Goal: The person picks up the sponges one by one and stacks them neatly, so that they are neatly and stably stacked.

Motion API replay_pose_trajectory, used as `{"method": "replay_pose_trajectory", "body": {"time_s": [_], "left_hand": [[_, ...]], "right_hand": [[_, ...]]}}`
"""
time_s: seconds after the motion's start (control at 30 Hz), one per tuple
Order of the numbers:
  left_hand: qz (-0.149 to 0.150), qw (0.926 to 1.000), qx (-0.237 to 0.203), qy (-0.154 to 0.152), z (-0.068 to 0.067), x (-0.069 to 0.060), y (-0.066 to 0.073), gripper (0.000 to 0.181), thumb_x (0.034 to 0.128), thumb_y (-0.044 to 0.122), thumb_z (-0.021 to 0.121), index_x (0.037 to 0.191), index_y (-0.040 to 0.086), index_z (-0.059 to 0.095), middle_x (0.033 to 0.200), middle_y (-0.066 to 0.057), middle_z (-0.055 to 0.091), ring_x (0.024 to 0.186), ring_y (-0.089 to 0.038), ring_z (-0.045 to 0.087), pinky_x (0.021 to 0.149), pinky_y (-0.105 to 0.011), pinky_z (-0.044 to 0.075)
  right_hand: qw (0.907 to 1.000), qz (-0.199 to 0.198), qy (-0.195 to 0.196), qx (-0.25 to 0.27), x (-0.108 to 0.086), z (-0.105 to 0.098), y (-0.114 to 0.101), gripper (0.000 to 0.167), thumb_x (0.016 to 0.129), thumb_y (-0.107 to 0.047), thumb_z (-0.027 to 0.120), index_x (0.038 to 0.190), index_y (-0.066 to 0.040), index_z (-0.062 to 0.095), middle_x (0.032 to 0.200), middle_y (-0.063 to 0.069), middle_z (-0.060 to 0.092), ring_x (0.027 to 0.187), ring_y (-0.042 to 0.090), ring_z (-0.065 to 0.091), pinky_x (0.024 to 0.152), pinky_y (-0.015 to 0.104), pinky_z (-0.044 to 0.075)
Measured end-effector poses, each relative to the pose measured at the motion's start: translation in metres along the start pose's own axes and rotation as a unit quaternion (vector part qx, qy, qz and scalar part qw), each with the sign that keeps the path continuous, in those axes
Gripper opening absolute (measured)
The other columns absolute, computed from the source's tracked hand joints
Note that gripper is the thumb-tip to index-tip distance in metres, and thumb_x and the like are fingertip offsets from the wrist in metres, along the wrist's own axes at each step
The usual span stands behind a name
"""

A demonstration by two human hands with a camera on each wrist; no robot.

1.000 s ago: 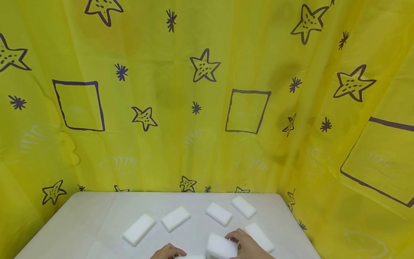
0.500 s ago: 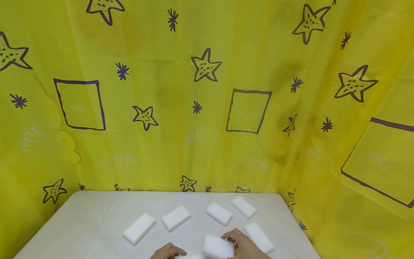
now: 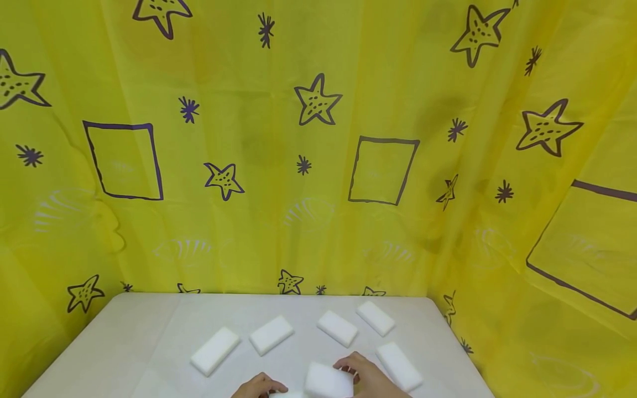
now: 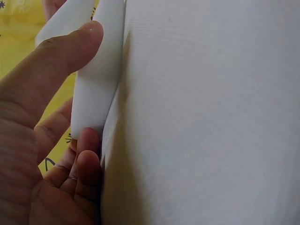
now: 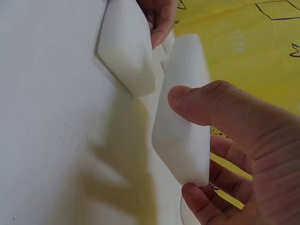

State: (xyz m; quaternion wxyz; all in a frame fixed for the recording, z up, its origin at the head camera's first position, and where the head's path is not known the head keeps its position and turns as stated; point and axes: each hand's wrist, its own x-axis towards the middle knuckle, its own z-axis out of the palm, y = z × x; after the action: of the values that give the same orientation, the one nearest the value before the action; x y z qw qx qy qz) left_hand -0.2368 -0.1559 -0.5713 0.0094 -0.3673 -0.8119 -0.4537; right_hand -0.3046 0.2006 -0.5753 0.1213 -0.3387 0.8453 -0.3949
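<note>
My right hand (image 3: 370,378) grips a white rectangular sponge (image 3: 328,380), thumb on one face and fingers at its far side and end. In the right wrist view this sponge (image 5: 185,110) is raised off the table and tilted. My left hand (image 3: 259,386) holds a second white sponge (image 4: 96,89) low against the table, its thumb over one face and fingertips at the near end. Only a sliver of that sponge shows at the head view's bottom edge. The right wrist view shows the second sponge (image 5: 126,47) close beside the raised one.
Several more white sponges lie apart on the pale table (image 3: 129,354): one at left (image 3: 215,351), others farther back, and a sponge (image 3: 399,366) just right of my right hand. A yellow curtain (image 3: 259,232) with starfish drawings surrounds the table's back and sides.
My right hand has moved left with its sponge, closer to my left hand. The left hand and the sponges lying on the table have stayed in place.
</note>
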Motion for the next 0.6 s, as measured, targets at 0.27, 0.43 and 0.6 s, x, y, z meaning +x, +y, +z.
{"method": "replay_pose_trajectory", "body": {"time_s": [0.27,0.43,0.6], "left_hand": [[0.007,0.9999,-0.015,-0.002,-0.001,0.000,0.000,0.025,0.0921,0.013,0.068,0.116,0.007,0.068,0.088,0.008,0.050,0.076,0.009,0.045,0.063,-0.018,0.045],[0.000,1.0000,-0.010,-0.001,-0.001,0.000,0.002,0.025,0.0918,0.014,0.068,0.115,0.007,0.068,0.088,0.009,0.050,0.076,0.009,0.045,0.063,-0.018,0.045],[-0.002,1.0000,-0.006,-0.003,-0.001,0.001,0.001,0.024,0.0919,0.014,0.068,0.115,0.008,0.068,0.088,0.009,0.050,0.077,0.009,0.045,0.063,-0.018,0.045]], "right_hand": [[0.9994,-0.033,0.003,0.002,-0.003,-0.001,-0.033,0.056,0.076,-0.026,0.086,0.124,-0.010,0.060,0.111,-0.003,0.055,0.094,-0.001,0.049,0.075,0.022,0.049],[0.9993,0.013,0.007,0.034,-0.010,-0.004,-0.084,0.046,0.077,-0.011,0.081,0.119,-0.003,0.063,0.107,-0.001,0.055,0.086,0.000,0.048,0.074,0.022,0.046],[0.9993,0.007,0.001,0.037,-0.009,-0.001,-0.082,0.051,0.079,-0.023,0.083,0.121,-0.004,0.062,0.109,-0.005,0.055,0.086,-0.002,0.048,0.075,0.021,0.045]]}}
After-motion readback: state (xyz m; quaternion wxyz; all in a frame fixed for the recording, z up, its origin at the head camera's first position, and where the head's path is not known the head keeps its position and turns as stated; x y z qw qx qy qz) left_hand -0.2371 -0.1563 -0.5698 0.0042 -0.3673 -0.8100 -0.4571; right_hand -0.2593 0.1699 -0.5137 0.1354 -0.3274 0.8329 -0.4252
